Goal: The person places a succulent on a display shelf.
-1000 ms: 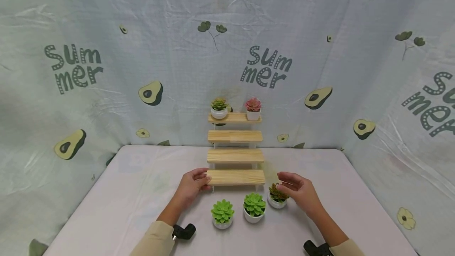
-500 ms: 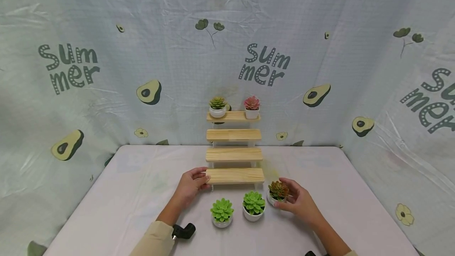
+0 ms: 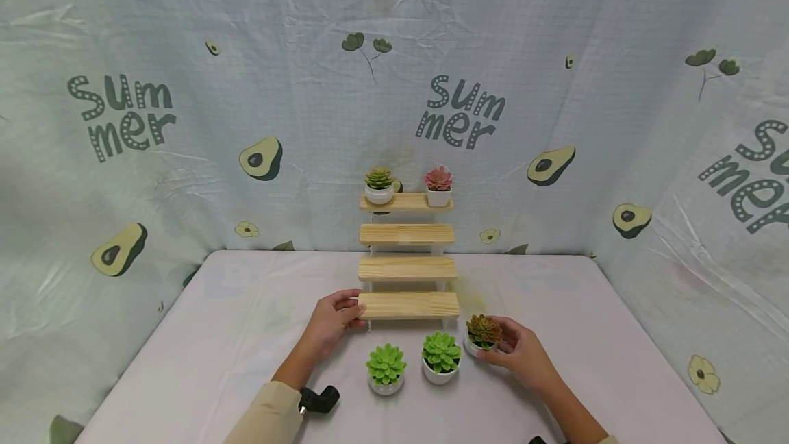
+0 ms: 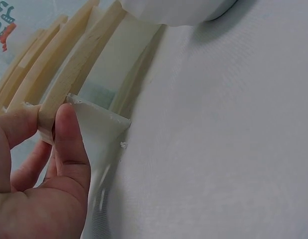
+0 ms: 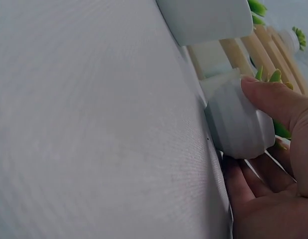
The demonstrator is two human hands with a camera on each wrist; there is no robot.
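Observation:
A tiered wooden stand [image 3: 408, 268] rises at the back middle of the table. My left hand [image 3: 333, 324] pinches the left end of its lowest shelf [image 3: 409, 305]; the left wrist view shows thumb and fingers on either side of the board [image 4: 69, 79]. To the right, my right hand [image 3: 520, 355] grips a reddish-brown potted succulent [image 3: 483, 329] that sits close by the stand's foot. In the right wrist view its ribbed white pot [image 5: 238, 119] is between my thumb and fingers, low against the tablecloth.
Two bright green potted succulents, a left one [image 3: 385, 365] and a right one [image 3: 440, 355], stand before the rack. On its top shelf are a green succulent [image 3: 379, 186] and a pink succulent [image 3: 439, 183]. A printed curtain [image 3: 327, 122] hangs behind the pale table [image 3: 259, 307].
My right hand has come down from above the brown succulent to its right side and now holds the pot. The left hand keeps its place on the shelf.

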